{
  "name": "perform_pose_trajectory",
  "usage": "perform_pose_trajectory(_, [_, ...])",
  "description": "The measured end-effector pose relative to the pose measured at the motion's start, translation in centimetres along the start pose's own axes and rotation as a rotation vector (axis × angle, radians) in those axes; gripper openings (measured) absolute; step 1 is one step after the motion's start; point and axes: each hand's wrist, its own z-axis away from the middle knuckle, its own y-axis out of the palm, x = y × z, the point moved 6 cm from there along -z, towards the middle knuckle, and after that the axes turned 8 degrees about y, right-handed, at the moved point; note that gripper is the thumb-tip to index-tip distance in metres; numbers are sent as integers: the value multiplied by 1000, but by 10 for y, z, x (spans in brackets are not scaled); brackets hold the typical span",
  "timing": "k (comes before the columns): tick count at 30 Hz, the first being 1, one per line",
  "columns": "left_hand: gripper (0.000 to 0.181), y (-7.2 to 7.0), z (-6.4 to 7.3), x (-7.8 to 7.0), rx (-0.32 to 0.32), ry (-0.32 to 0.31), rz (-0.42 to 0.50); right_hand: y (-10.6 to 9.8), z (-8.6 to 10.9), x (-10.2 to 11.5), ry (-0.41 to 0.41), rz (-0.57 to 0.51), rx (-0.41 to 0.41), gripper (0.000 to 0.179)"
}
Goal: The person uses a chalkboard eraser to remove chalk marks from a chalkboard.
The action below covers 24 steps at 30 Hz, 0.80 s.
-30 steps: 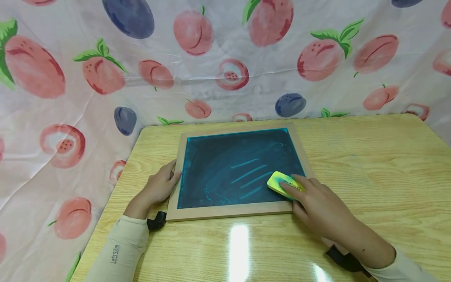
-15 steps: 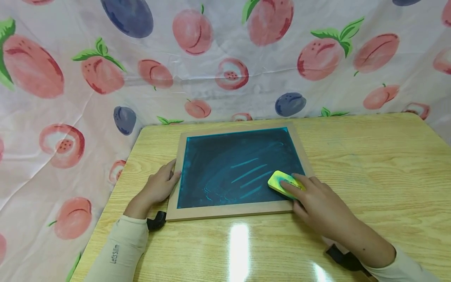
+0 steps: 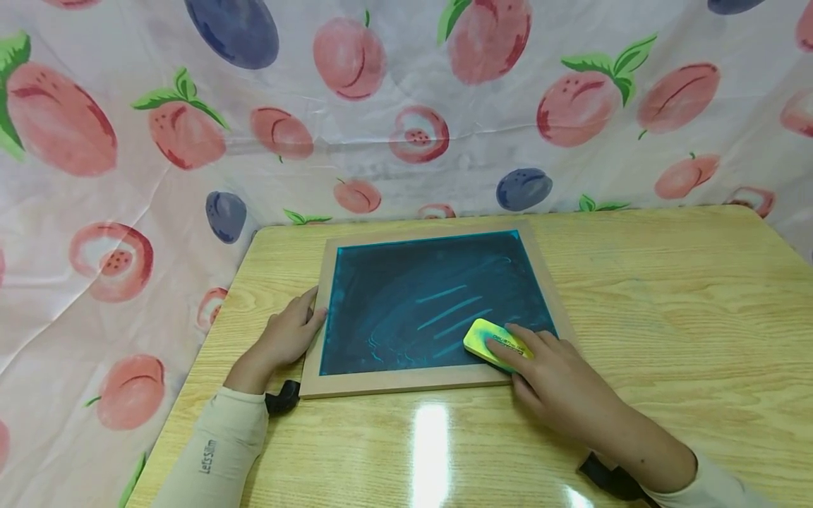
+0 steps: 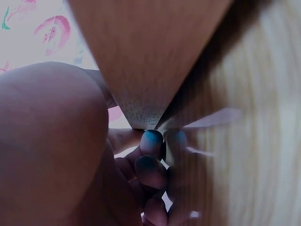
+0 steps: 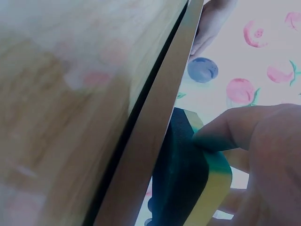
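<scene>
A chalkboard (image 3: 387, 282) in a pale wooden frame lies on the table, with several blue chalk strokes (image 3: 449, 310) and smears on its dark surface. My left hand (image 3: 288, 335) holds the frame's left side, thumb over the top; in the left wrist view, blue-dusted fingertips (image 4: 151, 173) show by the frame's side (image 4: 150, 61). My right hand (image 3: 559, 381) grips a yellow chalkboard eraser (image 3: 485, 337) at the board's lower right, across the strokes' ends. The right wrist view shows the eraser's dark felt side (image 5: 176, 165) toward the board, with the thumb along its near face.
The wood-grain table (image 3: 686, 303) extends to the right of the board and in front of it. A white cloth with printed fruit (image 3: 470, 155) hangs behind the table and along its left side. Black wrist straps (image 3: 282, 398) sit at both wrists.
My right hand has moved the eraser left and slightly toward the near edge, and it now covers part of the lowest strokes. The left hand and the board stay in place.
</scene>
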Motion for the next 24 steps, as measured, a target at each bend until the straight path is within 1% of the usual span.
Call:
perform_pose_trajectory(3, [60, 0, 0, 0, 1, 3, 2, 1, 1, 1, -12, 5, -1, 53])
perform_pose_trajectory(9, [59, -1, 0, -1, -11, 8, 4, 1, 0, 0, 5, -6, 19, 53])
perform_pose_trajectory(13, [59, -1, 1, -2, -9, 13, 5, -2, 0, -1, 11, 8, 13, 53])
perform_pose_trajectory(17, [58, -1, 3, -3, -12, 29, 50, -4, -1, -5, 31, 10, 12, 53])
perform_pose_trajectory(20, [58, -1, 3, -2, -14, 33, 63, -4, -2, -9, 53, 11, 21, 53])
perform_pose_trajectory(24, [59, 0, 2, 0, -12, 18, 20, -5, -2, -13, 68, 20, 24, 53])
